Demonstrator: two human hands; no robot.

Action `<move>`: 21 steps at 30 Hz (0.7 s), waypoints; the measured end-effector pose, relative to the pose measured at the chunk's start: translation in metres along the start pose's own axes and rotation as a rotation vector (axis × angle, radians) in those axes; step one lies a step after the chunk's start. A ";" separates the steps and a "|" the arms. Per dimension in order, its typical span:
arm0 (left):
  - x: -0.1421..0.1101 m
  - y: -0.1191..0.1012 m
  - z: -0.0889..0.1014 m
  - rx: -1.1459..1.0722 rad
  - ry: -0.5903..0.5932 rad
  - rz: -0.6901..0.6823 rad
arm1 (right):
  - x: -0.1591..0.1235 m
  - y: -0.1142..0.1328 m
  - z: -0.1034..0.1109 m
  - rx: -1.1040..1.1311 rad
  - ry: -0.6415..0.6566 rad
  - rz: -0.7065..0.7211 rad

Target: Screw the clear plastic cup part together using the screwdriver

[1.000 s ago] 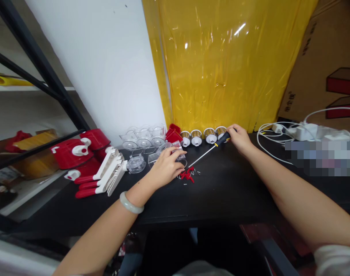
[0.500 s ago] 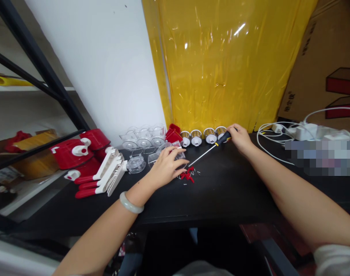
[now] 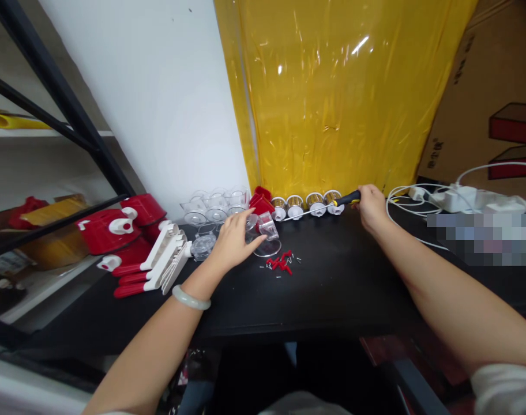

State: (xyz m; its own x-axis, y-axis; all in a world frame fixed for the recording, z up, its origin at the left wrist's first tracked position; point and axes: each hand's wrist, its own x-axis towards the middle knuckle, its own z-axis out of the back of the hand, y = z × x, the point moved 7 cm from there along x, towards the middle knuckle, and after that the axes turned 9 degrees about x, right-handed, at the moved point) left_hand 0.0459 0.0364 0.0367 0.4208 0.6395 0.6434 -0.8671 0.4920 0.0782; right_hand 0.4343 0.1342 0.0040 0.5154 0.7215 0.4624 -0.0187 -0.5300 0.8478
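Note:
My right hand [image 3: 372,208] grips the dark handle of a long screwdriver [image 3: 347,199], whose thin shaft points left across the front of the grater drums [image 3: 317,204]. My left hand [image 3: 236,239] has its fingers spread at the clear plastic parts [image 3: 268,230]; whether the fingertips touch them I cannot tell. Just right of that hand, a pile of small red pieces [image 3: 281,262] and several loose screws [image 3: 298,259] lie on the black table [image 3: 332,294].
On the left are red housings [image 3: 109,230] and white arms with red handles [image 3: 163,259]. Clear hoppers [image 3: 215,204] stand by the wall, beside a red part [image 3: 260,200]. White cables and a power strip [image 3: 462,197] lie at the right. A black metal frame [image 3: 68,98] rises on the left.
My left hand has shifted left and opened wider, uncovering more of the clear parts. My right hand has moved slightly right, and the screwdriver's tip has swung up away from the red pieces.

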 end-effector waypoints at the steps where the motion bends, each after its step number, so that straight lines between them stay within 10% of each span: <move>1: 0.000 0.000 -0.002 -0.016 0.028 0.000 | -0.004 -0.002 0.000 0.033 -0.042 -0.037; 21: -0.004 0.006 -0.008 -0.011 0.084 0.117 | -0.021 0.005 -0.011 0.178 -0.084 -0.155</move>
State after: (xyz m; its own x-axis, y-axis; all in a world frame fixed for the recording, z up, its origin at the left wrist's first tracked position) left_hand 0.0414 0.0418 0.0284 0.3386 0.7395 0.5817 -0.9086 0.4177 -0.0022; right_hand 0.4139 0.1217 0.0020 0.5697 0.7647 0.3011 0.2136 -0.4916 0.8442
